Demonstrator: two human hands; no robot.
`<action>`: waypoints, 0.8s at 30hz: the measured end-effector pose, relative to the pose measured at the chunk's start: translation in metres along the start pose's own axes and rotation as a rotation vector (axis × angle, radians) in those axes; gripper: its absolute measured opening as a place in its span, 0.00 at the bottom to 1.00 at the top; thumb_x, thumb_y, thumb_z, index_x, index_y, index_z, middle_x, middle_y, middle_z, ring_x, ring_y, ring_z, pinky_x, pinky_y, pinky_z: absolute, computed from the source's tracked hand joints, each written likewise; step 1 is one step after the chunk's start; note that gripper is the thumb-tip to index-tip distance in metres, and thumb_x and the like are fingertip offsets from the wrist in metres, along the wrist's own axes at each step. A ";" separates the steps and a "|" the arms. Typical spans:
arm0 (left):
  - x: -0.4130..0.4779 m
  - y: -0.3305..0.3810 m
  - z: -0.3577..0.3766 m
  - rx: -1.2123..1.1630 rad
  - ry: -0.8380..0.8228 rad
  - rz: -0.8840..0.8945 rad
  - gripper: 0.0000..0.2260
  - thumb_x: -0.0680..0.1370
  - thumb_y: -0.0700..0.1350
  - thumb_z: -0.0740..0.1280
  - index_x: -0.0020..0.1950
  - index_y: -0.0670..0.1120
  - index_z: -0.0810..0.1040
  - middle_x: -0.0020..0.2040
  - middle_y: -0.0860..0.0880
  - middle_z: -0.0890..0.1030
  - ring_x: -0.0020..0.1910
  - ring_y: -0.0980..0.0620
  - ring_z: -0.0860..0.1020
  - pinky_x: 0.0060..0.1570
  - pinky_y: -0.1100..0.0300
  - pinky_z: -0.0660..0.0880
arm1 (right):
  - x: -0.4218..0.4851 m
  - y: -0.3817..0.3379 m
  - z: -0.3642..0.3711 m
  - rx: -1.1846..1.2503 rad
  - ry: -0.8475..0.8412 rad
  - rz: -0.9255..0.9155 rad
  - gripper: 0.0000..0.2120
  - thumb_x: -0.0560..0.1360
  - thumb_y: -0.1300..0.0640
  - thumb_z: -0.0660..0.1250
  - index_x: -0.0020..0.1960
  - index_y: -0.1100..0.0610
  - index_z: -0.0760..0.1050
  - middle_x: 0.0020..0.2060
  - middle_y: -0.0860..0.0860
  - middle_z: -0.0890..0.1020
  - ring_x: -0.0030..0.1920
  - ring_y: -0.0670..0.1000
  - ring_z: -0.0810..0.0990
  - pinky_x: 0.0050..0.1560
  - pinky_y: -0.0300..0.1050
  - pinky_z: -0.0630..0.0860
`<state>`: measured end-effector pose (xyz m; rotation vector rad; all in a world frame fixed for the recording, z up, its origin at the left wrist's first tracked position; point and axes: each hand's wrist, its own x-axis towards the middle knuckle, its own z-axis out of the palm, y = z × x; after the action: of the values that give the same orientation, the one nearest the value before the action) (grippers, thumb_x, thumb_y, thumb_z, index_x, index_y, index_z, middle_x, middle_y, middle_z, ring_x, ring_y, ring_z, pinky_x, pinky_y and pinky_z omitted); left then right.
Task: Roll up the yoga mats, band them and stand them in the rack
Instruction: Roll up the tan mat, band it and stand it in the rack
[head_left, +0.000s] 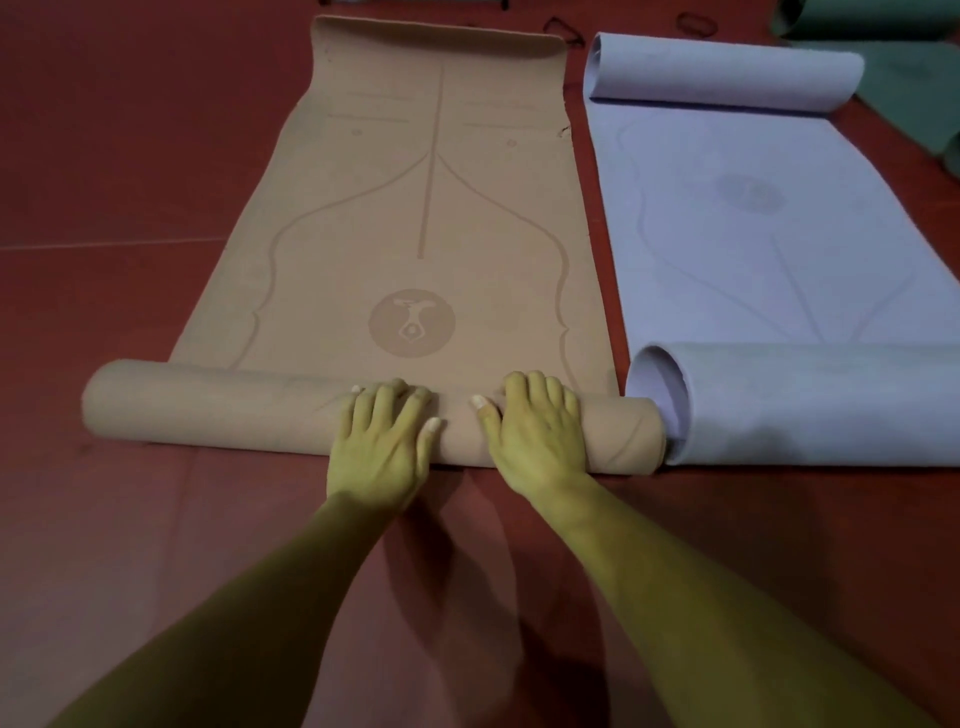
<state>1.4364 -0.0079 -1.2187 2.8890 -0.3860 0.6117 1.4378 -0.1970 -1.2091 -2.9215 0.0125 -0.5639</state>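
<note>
Single head-worn wide-angle view, facing forward and down onto the red floor (130, 156). Close range: tan mat (415, 208) spans centre frame up to top edge.

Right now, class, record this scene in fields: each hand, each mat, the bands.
tan mat: near end rolled, rest lying flat
left hand: flat on the tan mat's roll
right hand: flat on the same roll, beside the left
lilac mat: to the right, curled at both ends
green mat: far right corner, partly in view
bands: dark loops on the floor beyond the mats
</note>
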 end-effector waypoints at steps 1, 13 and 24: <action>0.003 0.001 0.003 0.008 -0.015 -0.021 0.19 0.82 0.54 0.56 0.62 0.46 0.79 0.59 0.43 0.78 0.56 0.41 0.74 0.65 0.43 0.66 | 0.006 0.000 0.002 -0.004 -0.011 -0.007 0.21 0.79 0.40 0.55 0.46 0.57 0.75 0.41 0.55 0.78 0.45 0.59 0.76 0.50 0.55 0.72; 0.065 0.004 -0.003 -0.036 -0.430 -0.173 0.29 0.79 0.62 0.39 0.65 0.54 0.74 0.63 0.48 0.73 0.65 0.44 0.68 0.71 0.47 0.56 | -0.001 0.005 -0.002 0.058 -0.037 -0.078 0.21 0.77 0.39 0.58 0.58 0.53 0.77 0.56 0.54 0.77 0.55 0.58 0.74 0.58 0.56 0.71; 0.059 -0.008 0.012 -0.043 -0.222 0.021 0.20 0.81 0.58 0.53 0.65 0.50 0.75 0.62 0.44 0.76 0.58 0.39 0.73 0.68 0.44 0.60 | 0.057 0.006 0.003 0.036 -0.279 -0.010 0.29 0.79 0.35 0.49 0.63 0.53 0.77 0.57 0.53 0.77 0.59 0.57 0.74 0.62 0.54 0.67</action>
<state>1.4951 -0.0154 -1.2059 2.9227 -0.4530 0.2814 1.4920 -0.2049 -1.1923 -2.9382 -0.0457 -0.1520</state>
